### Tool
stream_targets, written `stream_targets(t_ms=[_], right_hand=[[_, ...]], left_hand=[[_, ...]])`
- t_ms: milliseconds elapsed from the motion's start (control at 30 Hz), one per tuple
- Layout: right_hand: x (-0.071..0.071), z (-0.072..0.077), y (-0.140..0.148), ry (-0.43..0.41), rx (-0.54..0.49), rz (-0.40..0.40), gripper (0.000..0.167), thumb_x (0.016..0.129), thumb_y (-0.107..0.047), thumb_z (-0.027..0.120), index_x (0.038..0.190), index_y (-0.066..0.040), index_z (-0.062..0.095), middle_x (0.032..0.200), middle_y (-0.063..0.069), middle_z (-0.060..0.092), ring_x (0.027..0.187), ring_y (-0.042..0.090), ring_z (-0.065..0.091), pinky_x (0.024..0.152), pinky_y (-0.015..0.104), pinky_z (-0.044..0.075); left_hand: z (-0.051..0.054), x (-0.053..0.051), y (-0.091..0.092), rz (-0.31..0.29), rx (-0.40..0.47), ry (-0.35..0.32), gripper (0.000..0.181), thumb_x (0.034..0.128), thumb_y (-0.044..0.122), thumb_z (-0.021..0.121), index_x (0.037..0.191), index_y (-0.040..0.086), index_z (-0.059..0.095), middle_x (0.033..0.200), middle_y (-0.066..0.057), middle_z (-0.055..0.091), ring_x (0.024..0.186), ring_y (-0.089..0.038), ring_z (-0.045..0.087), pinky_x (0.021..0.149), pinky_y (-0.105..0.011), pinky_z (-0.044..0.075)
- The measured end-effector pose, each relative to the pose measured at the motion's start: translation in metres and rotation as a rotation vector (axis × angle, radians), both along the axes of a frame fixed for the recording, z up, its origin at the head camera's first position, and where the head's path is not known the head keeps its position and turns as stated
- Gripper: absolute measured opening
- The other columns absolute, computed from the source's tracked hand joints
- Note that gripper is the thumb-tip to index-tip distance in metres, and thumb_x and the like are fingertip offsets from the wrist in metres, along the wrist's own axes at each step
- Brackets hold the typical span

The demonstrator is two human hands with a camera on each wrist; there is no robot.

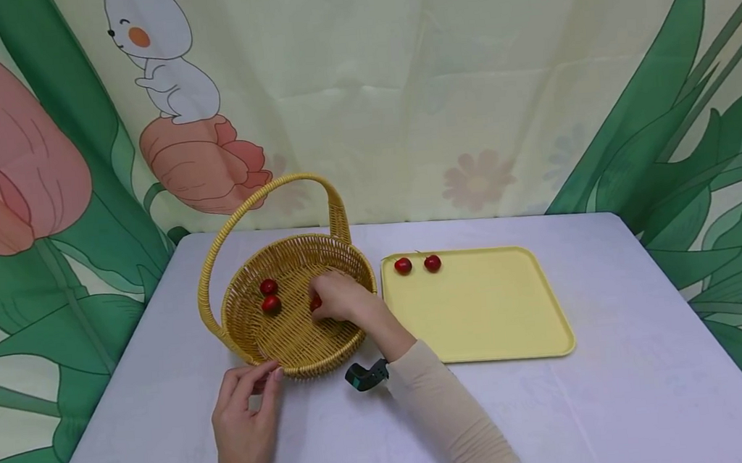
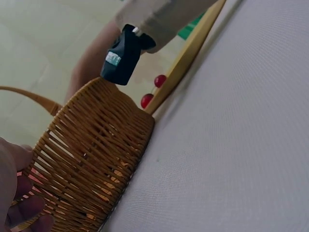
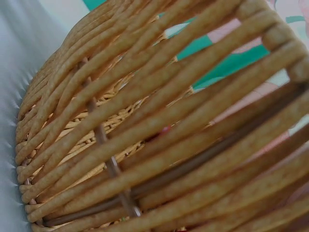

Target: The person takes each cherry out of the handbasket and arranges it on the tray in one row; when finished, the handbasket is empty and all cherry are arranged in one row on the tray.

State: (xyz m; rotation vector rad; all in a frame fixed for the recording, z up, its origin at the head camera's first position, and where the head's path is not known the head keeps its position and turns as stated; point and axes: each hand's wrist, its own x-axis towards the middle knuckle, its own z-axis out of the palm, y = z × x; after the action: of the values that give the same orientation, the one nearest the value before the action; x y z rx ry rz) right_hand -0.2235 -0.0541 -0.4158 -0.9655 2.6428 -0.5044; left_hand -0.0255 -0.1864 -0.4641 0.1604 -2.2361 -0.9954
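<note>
A round wicker basket (image 1: 303,371) with a tall arched handle stands on the table. My left hand (image 1: 244,416) holds the basket's near rim, and in the left wrist view its fingers (image 2: 29,208) lie against the woven side. Inside the basket, my right hand (image 1: 343,297) pinches a dark red cherry (image 1: 315,303), partly hidden by the fingers. Two more cherries (image 1: 271,305) lie together on the basket's left side. The basket's weave (image 3: 145,130) fills the right wrist view and hides the right hand there.
Right of the basket lies a pale yellow tray (image 1: 482,310), with two cherries (image 1: 432,264) near its far left corner. A white cloth (image 1: 620,401) covers the table. Behind hangs a printed curtain (image 1: 388,114). A black wrist camera (image 1: 366,376) sits by the right sleeve.
</note>
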Motion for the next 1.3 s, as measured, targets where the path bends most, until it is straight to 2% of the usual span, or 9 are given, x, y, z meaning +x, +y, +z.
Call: stream_targets(t_ms=[233,367,733,867,1067,1300], right_hand=[[0.004,0.004,0.001,0.081,-0.005,0.014,0.032,0.091,-0.025,0.075,0.119,-0.013,0.069,0.114,0.001,0.066,0.105,0.017,0.059,0.093,0.032,0.051],[0.006,0.004,0.002,0.111,-0.031,0.017,0.032,0.092,-0.024,0.073,0.122,-0.014,0.068,0.121,0.002,0.064,0.107,0.017,0.060,0.094,0.033,0.052],[0.010,0.007,0.007,0.073,-0.148,0.026,0.033,0.094,-0.013,0.070,0.126,-0.018,0.066,0.128,0.004,0.056,0.111,0.015,0.058,0.095,0.028,0.051],[0.009,0.007,0.010,0.048,-0.211,0.037,0.030,0.094,-0.014,0.071,0.123,-0.016,0.067,0.124,0.004,0.055,0.108,0.014,0.057,0.092,0.026,0.051],[0.009,0.008,0.016,0.064,-0.257,0.063,0.026,0.096,-0.018,0.068,0.122,-0.014,0.068,0.119,0.003,0.056,0.103,0.014,0.055,0.090,0.025,0.051],[0.013,0.016,0.022,0.067,-0.303,0.009,0.038,0.094,-0.020,0.071,0.129,-0.010,0.061,0.126,0.005,0.060,0.110,0.015,0.059,0.095,0.026,0.052]], left_hand=[[0.001,0.000,0.000,0.010,-0.001,-0.021,0.017,0.0860,0.003,0.077,0.102,0.008,0.076,0.092,0.005,0.059,0.083,0.006,0.053,0.074,-0.005,0.045],[0.001,0.000,0.001,0.022,-0.008,-0.035,0.017,0.0859,0.003,0.077,0.102,0.008,0.076,0.091,0.005,0.058,0.083,0.007,0.053,0.074,-0.004,0.044],[0.000,0.001,0.001,0.009,-0.002,-0.034,0.017,0.0869,0.004,0.076,0.103,0.009,0.076,0.092,0.006,0.058,0.084,0.006,0.053,0.074,-0.006,0.046],[0.000,0.000,0.000,0.007,-0.005,-0.024,0.017,0.0870,0.003,0.076,0.103,0.009,0.076,0.092,0.006,0.059,0.084,0.006,0.053,0.074,-0.004,0.045],[0.000,0.000,0.000,0.006,0.000,-0.026,0.017,0.0870,0.003,0.076,0.103,0.009,0.076,0.092,0.006,0.059,0.084,0.006,0.053,0.075,-0.003,0.043],[0.000,0.000,0.001,0.019,-0.006,-0.045,0.016,0.0871,0.005,0.077,0.103,0.010,0.076,0.091,0.007,0.058,0.083,0.006,0.052,0.074,-0.004,0.044]])
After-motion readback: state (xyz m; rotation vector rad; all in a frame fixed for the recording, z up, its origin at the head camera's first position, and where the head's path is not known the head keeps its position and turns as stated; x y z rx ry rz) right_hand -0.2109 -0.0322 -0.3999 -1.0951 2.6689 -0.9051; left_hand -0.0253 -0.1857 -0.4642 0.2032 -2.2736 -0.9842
